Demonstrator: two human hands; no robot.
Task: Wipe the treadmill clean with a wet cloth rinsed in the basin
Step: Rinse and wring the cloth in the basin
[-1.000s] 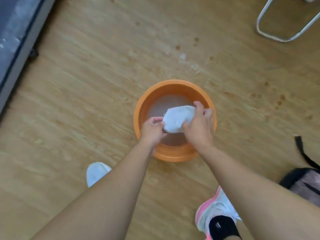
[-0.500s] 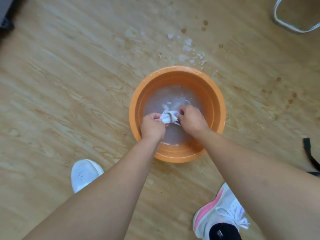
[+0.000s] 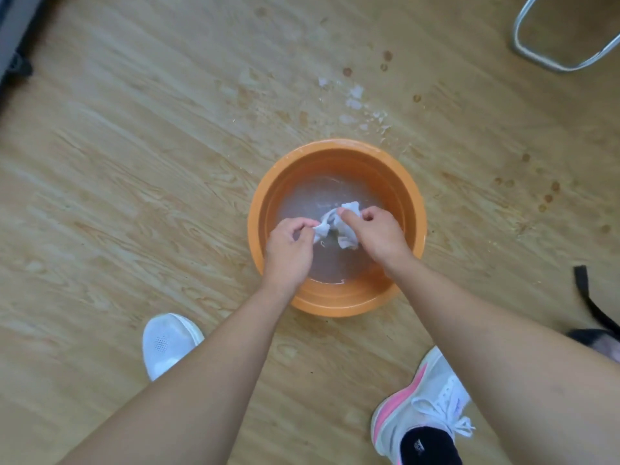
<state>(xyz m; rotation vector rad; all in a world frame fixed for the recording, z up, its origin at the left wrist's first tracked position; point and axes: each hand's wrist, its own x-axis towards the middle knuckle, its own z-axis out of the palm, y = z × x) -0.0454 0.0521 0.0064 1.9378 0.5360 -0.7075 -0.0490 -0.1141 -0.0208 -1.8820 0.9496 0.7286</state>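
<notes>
An orange basin [image 3: 339,159] with cloudy water stands on the wooden floor. A small white cloth [image 3: 335,226] hangs bunched over the water inside it. My left hand [image 3: 290,250] pinches the cloth's left end and my right hand [image 3: 377,233] grips its right part, thumb on top. A grey edge of the treadmill [image 3: 13,31] shows at the far top left, well away from both hands.
Water splashes and brown spots [image 3: 355,99] mark the floor beyond the basin. A metal chair leg loop [image 3: 553,58] is at the top right. A black bag with a strap [image 3: 590,307] lies at the right edge. My white shoes [image 3: 167,344] stand near the basin.
The cloth went from held above the water down into the basin, then both hands drew it apart and lifted it a little. The view shifted, so the basin sits lower right.
</notes>
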